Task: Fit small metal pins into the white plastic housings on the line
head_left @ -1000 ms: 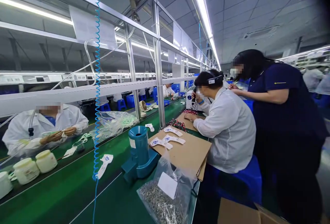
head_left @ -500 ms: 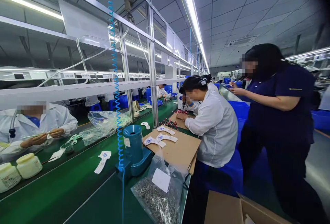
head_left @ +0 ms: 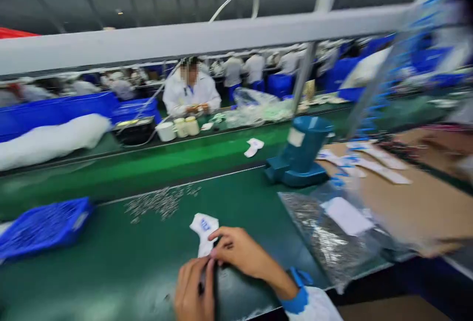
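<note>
Both hands meet at the bottom middle, fingertips together at the lower end of a white shaped piece with blue print. My left hand is closed, thumb and fingers pressed together, with something small and dark by them. My right hand pinches close beside it, its index finger touching the white piece's edge. What lies between the fingertips is hidden and blurred. A blue band circles the right wrist. Small metal parts lie scattered on the green table beyond the hands.
At left is a blue tray of small parts. To the right are a teal machine, a clear bag of metal parts and cardboard bearing white pieces. Another white piece lies farther back. A co-worker sits opposite.
The view has swung left and down from the aisle and neighbouring workers to my own place. My two hands now show; before, neither was in view.
</note>
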The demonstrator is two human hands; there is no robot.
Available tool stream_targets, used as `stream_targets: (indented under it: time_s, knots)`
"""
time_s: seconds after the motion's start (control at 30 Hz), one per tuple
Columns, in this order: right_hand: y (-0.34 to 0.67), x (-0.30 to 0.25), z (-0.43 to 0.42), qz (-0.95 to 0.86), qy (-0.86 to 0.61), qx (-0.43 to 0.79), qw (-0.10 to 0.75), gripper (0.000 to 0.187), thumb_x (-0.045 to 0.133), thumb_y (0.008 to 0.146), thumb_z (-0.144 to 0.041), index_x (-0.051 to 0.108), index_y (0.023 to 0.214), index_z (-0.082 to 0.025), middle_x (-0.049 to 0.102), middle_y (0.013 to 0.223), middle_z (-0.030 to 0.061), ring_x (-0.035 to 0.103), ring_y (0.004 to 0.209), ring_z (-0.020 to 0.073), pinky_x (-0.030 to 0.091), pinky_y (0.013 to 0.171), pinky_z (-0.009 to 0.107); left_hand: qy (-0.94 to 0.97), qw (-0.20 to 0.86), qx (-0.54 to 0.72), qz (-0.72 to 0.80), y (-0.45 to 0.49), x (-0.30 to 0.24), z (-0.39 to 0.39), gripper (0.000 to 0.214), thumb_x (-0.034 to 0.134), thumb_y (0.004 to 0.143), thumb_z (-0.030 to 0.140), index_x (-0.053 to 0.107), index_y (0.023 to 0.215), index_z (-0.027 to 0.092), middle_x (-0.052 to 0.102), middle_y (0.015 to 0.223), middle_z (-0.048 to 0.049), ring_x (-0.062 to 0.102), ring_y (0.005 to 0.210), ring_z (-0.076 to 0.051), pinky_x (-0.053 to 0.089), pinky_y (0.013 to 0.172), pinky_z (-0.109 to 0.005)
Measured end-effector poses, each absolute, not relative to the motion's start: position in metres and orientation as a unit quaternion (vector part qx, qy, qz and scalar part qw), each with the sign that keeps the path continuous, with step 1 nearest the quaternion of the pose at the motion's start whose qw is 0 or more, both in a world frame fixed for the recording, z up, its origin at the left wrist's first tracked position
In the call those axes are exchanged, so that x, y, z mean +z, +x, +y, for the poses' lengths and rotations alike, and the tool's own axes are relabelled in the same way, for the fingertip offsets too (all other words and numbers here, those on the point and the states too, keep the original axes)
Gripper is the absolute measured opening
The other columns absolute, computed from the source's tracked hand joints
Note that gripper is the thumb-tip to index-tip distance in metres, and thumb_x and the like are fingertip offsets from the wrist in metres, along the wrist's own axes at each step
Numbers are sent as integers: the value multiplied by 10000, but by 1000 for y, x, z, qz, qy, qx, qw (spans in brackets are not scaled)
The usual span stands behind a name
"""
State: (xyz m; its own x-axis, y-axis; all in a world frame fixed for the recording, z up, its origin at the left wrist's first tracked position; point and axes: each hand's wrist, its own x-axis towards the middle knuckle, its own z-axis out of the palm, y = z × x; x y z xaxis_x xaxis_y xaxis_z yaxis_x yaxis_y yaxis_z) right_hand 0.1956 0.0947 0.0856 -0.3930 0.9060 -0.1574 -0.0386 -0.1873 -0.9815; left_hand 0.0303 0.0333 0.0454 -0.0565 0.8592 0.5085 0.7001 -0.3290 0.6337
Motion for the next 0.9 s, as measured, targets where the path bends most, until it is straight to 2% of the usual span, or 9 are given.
stream_targets:
  time_s: [0.13, 0.3, 0.4, 0.47, 0.53, 0.67, 0.9]
  knots:
    - [187, 91, 93, -473, -360, 718, 361, 391, 804, 715, -474, 688, 912, -157, 701, 737, 12, 633, 668, 143, 494, 700, 275, 645, 56, 456, 610, 40, 73, 29, 182, 508, 985, 303, 663, 945, 216, 684, 882, -50, 658, 817, -193, 541, 721, -305]
    - [182, 95, 90, -490, -375, 708, 343, 348, 762, 745, -489, 682, 815, -157, 676, 726, 18, 604, 679, 149, 473, 687, 276, 659, 80, 452, 596, 37, 79, 27, 139, 496, 991, 218, 634, 999, 210, 668, 917, -44, 644, 873, -176, 531, 767, -284]
    - [186, 97, 92, -575, -401, 648, 297, 262, 662, 842, -425, 675, 825, -164, 689, 775, 29, 608, 722, 163, 456, 689, 271, 703, 111, 405, 574, 20, 76, 26, 225, 501, 986, 218, 603, 1187, 221, 667, 1092, -72, 624, 1047, -204, 527, 894, -334]
    - [189, 99, 95, -648, -430, 578, 248, 217, 597, 885, -371, 676, 833, -175, 689, 772, 24, 593, 702, 162, 424, 643, 260, 731, 128, 347, 574, 10, 75, 28, 341, 536, 971, 254, 546, 1312, 236, 614, 1281, -90, 548, 1223, -247, 484, 1008, -406]
    - [189, 102, 98, -702, -448, 516, 202, 189, 560, 896, -322, 676, 829, -188, 678, 737, 12, 574, 664, 158, 384, 599, 253, 757, 145, 290, 567, 3, 75, 30, 398, 574, 950, 286, 528, 1345, 260, 556, 1397, -74, 452, 1340, -280, 432, 1076, -470]
    - [183, 106, 102, -747, -461, 454, 153, 178, 533, 891, -278, 663, 798, -200, 673, 721, 7, 579, 671, 166, 361, 592, 252, 769, 164, 253, 564, 0, 72, 33, 401, 604, 929, 297, 546, 1325, 274, 569, 1402, -48, 419, 1374, -294, 413, 1088, -512]
    - [172, 109, 104, -762, -486, 406, 134, 178, 489, 913, -278, 633, 830, -214, 688, 776, 25, 607, 724, 188, 373, 635, 260, 756, 175, 262, 574, 2, 71, 31, 443, 637, 910, 301, 520, 1336, 269, 570, 1398, -44, 419, 1371, -284, 408, 1096, -499]
